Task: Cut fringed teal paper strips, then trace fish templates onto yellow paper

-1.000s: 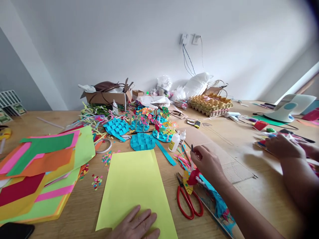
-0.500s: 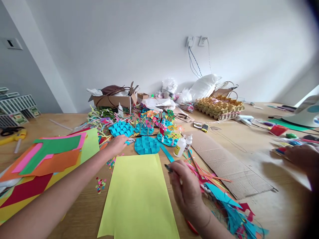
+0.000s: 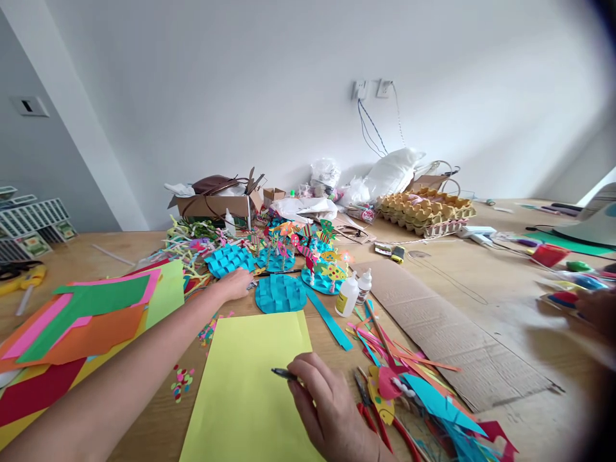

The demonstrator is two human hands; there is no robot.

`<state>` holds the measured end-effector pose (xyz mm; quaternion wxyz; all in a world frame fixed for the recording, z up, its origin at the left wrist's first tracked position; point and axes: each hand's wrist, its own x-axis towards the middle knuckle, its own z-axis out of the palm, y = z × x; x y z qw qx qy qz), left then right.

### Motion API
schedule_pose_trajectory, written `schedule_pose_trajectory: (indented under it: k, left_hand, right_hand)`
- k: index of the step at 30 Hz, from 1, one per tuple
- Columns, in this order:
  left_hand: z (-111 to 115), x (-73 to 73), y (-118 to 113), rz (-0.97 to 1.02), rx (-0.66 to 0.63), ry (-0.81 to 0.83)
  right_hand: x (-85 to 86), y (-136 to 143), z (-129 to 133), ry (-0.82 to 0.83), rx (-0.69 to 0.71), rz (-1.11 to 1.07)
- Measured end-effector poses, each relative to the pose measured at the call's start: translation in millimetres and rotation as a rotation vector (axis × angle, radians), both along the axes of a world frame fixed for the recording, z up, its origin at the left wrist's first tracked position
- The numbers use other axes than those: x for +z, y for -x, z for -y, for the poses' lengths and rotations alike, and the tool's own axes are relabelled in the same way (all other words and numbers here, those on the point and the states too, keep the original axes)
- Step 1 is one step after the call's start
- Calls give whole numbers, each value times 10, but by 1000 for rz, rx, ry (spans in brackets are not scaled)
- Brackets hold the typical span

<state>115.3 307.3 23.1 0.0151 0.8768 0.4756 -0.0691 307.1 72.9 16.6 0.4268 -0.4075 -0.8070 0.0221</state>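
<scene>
A dark pen (image 3: 283, 373) is pinched in my right hand (image 3: 332, 407), its end pointing left over a sheet of yellow paper (image 3: 250, 359). My left hand (image 3: 237, 285) is stretched forward beyond the sheet, between a blue woven paper piece (image 3: 230, 260) and a round blue woven paper piece (image 3: 280, 294). Its fingers look closed together near a small dark and grey item, too hidden to name. Behind them stand colourful paper fish (image 3: 333, 269) on blue bases. Red-handled scissors (image 3: 368, 401) lie right of my right hand, beside a yellow paper fish (image 3: 381, 398).
Two glue bottles (image 3: 346, 295) stand past the sheet, near a long cardboard strip (image 3: 447, 327). Coloured paper sheets (image 3: 91, 314) are stacked left. Paper scraps (image 3: 433, 398) lie right. Egg trays (image 3: 426, 212) are at the back. Another person's hand (image 3: 597, 308) is at far right.
My right hand has moved left and nearer, bringing the pen over the yellow sheet and uncovering the scissors. My left hand stays near the woven pieces. The other person's hand has shifted right.
</scene>
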Motion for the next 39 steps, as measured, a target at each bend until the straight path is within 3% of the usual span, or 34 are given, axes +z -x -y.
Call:
schedule_pose_trajectory:
  k: [10, 21, 31, 39]
  left_hand:
    - [-110, -107, -104, -94, 59, 17]
    - [-77, 28, -212, -119, 18, 52]
    - [-72, -100, -121, -122, -18, 20]
    - [-143, -4, -176, -143, -29, 46]
  right_hand:
    - [-10, 36, 7, 25, -2, 29]
    - [-58, 75, 33, 68, 1, 45]
    - [-63, 92, 32, 103, 2, 80]
    - [-101, 96, 30, 126, 13, 82]
